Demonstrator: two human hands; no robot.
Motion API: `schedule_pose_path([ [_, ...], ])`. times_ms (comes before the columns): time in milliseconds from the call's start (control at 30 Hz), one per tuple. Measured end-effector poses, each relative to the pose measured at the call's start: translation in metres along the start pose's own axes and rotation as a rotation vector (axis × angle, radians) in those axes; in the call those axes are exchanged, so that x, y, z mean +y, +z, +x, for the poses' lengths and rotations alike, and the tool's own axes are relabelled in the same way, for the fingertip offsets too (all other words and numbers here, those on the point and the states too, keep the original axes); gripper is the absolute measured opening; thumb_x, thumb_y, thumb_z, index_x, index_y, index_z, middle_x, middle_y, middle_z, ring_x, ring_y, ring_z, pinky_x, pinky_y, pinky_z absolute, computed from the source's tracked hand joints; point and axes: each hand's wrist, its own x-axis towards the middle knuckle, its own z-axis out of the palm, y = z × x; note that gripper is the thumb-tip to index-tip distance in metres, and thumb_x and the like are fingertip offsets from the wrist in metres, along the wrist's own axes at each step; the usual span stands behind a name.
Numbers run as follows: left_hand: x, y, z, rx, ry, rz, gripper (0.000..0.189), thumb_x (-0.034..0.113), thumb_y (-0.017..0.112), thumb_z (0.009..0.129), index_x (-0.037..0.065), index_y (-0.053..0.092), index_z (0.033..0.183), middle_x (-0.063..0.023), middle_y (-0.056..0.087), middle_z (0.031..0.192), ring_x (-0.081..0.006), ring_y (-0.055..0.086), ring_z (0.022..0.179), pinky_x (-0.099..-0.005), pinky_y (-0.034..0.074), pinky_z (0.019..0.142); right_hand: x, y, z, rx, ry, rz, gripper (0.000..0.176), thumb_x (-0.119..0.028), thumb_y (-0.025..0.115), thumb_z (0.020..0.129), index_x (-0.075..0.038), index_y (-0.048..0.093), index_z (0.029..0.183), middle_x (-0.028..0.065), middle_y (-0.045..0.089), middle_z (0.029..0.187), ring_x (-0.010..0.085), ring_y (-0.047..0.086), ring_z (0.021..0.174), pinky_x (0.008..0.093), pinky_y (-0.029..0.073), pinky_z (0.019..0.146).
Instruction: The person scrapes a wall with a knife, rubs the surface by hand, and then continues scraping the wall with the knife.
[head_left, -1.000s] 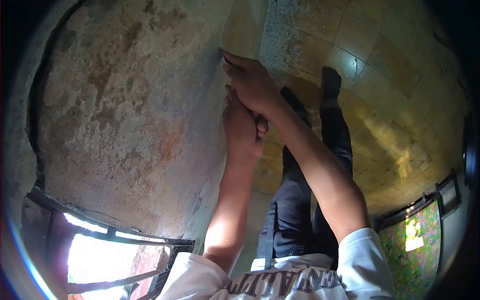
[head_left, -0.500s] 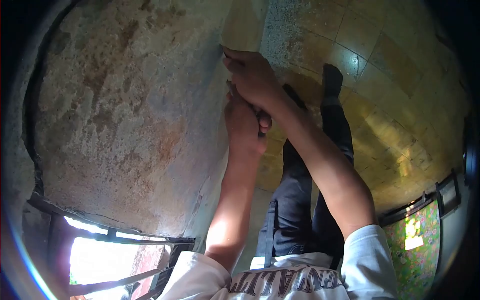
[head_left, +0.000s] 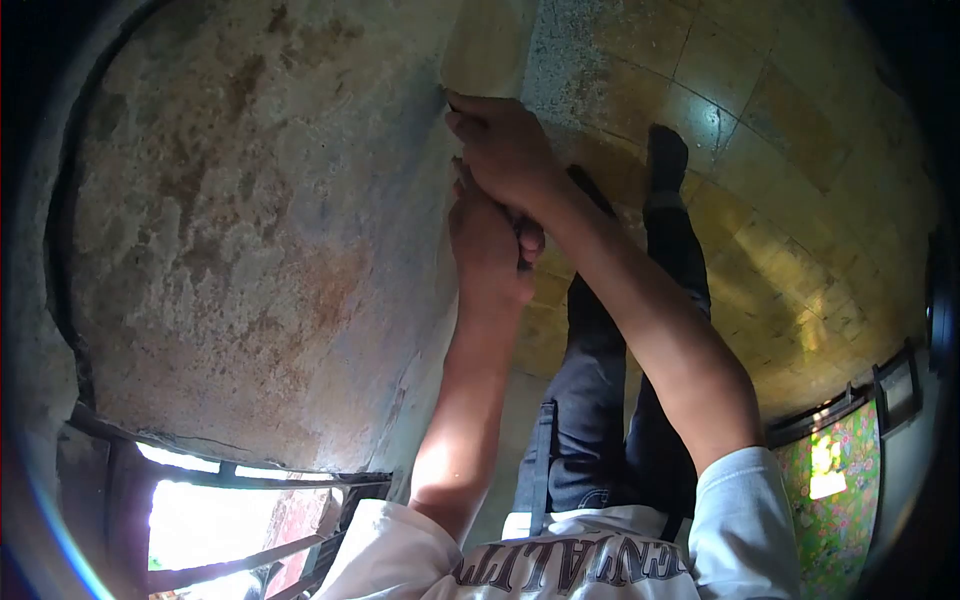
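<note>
My left hand is closed around a small dark tool, of which only bits show at its top and beside the curled fingers. Just above it, my right hand is closed in a pinch at the wall's edge, on something thin and dark that I cannot make out. The two hands overlap, with the right wrist passing in front of the left fingers. Both are close to the stained, worn wall.
Yellowish floor tiles lie to the right, under my dark trousers and foot. A bright barred window is at the lower left. A green floral cloth hangs at the lower right.
The view has shifted very slightly. Both hands keep nearly the same pose and place at the wall.
</note>
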Motion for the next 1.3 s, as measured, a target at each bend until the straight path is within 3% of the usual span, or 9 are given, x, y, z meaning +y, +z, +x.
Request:
schedule_pose_path([
  [133,-0.003,0.003,0.005,0.032,-0.004,0.002,0.043,0.046,0.033,0.103,0.012,0.048,0.082,0.0019,0.041,0.056,-0.0090,0.039,0.038,-0.0236,0.028,0.033,-0.003,-0.005,0.004,-0.093,0.234,0.208,0.038,-0.029,0.054,0.093,-0.008,0.061,0.124,0.0222,0.068,0.101,0.0342,0.066,0.098,0.0374,0.048,0.090],
  [233,-0.001,0.001,-0.006,0.012,-0.022,-0.038,0.025,0.033,0.044,0.102,0.011,0.052,0.094,0.0011,0.046,0.068,-0.0085,0.038,0.043,-0.0229,0.030,0.038,-0.001,0.000,-0.003,0.039,-0.044,0.017,0.038,-0.027,0.054,0.093,-0.007,0.061,0.125,0.0194,0.069,0.102,0.0299,0.068,0.087,0.0360,0.050,0.083],
  [333,0.000,0.003,-0.006,0.032,-0.022,-0.041,0.021,0.028,0.044,0.101,0.010,0.052,0.093,0.0008,0.046,0.066,-0.0087,0.038,0.043,-0.0230,0.030,0.038,0.006,0.000,0.000,-0.057,-0.063,-0.053,0.043,-0.025,0.054,0.092,-0.007,0.056,0.131,0.0177,0.069,0.099,0.0249,0.068,0.077,0.0347,0.052,0.075],
  [433,-0.004,0.000,0.008,0.022,0.018,-0.040,0.040,0.043,0.035,0.102,0.010,0.050,0.085,0.0010,0.044,0.058,-0.0095,0.040,0.038,-0.0245,0.029,0.033,0.006,0.003,0.004,-0.118,0.055,0.142,0.053,-0.024,0.056,0.090,-0.005,0.047,0.138,0.0176,0.069,0.094,0.0221,0.067,0.070,0.0341,0.053,0.070],
  [500,0.002,-0.004,0.005,-0.026,-0.003,-0.025,0.037,0.041,0.038,0.102,0.010,0.050,0.086,0.0006,0.045,0.058,-0.0095,0.040,0.039,-0.0250,0.030,0.035,-0.001,0.001,0.000,-0.152,0.089,0.181,0.062,-0.025,0.058,0.087,-0.002,0.041,0.141,0.0185,0.068,0.093,0.0225,0.067,0.069,0.0344,0.053,0.070],
  [733,-0.002,-0.008,0.002,-0.004,0.052,-0.092,0.026,0.032,0.046,0.099,0.009,0.053,0.088,0.0002,0.046,0.059,-0.0092,0.043,0.043,-0.0258,0.029,0.037,-0.021,-0.012,-0.013,-0.269,0.072,0.072,0.086,-0.026,0.066,0.079,0.005,0.025,0.147,0.0247,0.064,0.104,0.0279,0.066,0.090,0.0332,0.050,0.083],
  [833,-0.007,-0.009,-0.005,-0.035,0.059,-0.089,0.009,0.015,0.052,0.094,0.008,0.051,0.089,-0.0007,0.050,0.066,-0.0088,0.044,0.048,-0.0242,0.032,0.041,-0.030,-0.020,-0.024,-0.332,0.109,0.094,0.088,-0.023,0.066,0.077,0.005,0.022,0.148,0.0275,0.062,0.107,0.0314,0.062,0.101,0.0345,0.046,0.091],
  [1133,-0.007,-0.005,-0.009,-0.005,-0.007,-0.106,0.009,0.014,0.048,0.095,0.009,0.051,0.088,-0.0002,0.051,0.067,-0.0081,0.043,0.047,-0.0239,0.030,0.039,-0.019,-0.016,-0.015,-0.280,0.017,-0.024,0.079,-0.010,0.059,0.075,0.007,0.025,0.145,0.0307,0.060,0.111,0.0379,0.061,0.108,0.0401,0.046,0.096],
  [1300,-0.008,-0.018,-0.005,-0.071,0.015,-0.086,0.010,0.015,0.048,0.096,0.009,0.051,0.088,-0.0005,0.052,0.067,-0.0082,0.044,0.048,-0.0243,0.031,0.039,-0.029,-0.012,-0.012,-0.346,0.122,-0.019,0.079,-0.005,0.058,0.073,0.008,0.027,0.144,0.0322,0.057,0.118,0.0415,0.058,0.111,0.0410,0.046,0.096],
])
